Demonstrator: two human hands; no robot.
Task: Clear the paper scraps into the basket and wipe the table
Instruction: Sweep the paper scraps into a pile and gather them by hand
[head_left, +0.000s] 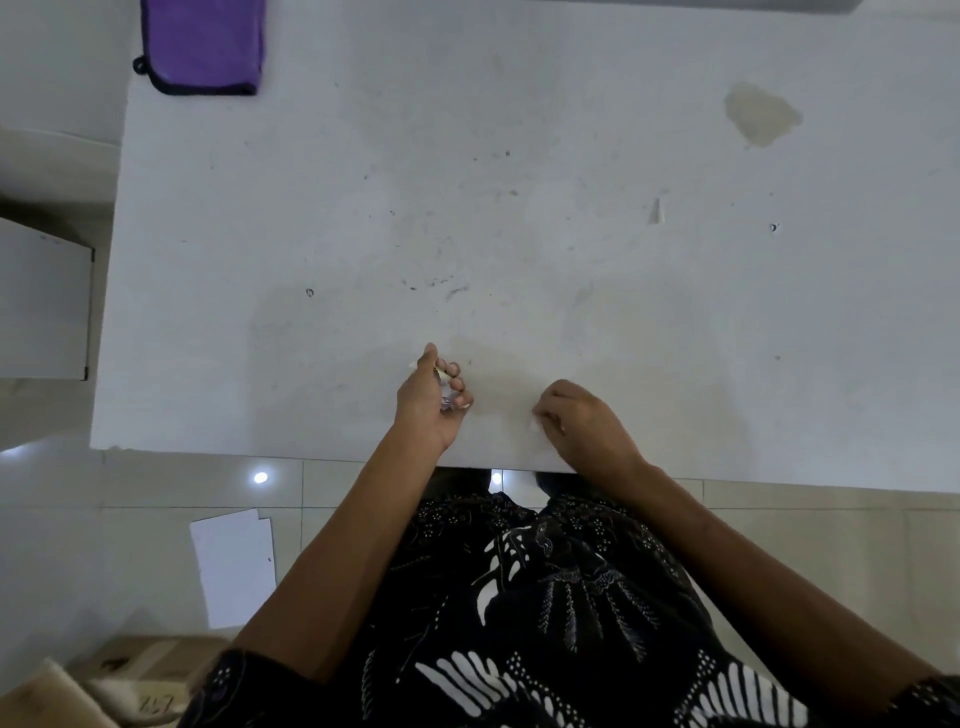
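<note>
Left hand (431, 400) curling round paper scraps (447, 404), near front edge of table (519, 234). Right hand (582, 421) curling beside it; cannot tell if pinching anything. Scraps seeming light, thin, crumply: pinching gently by edges.

The smudged white surface (519, 234) bears a purple cloth (205, 44) far left, and a paper scrap (657, 212) and a stain (761, 113) to the right.

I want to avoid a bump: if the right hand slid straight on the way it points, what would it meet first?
Probably the left hand, which holds paper scraps; only bare table lies between them, though depth is unclear.
</note>
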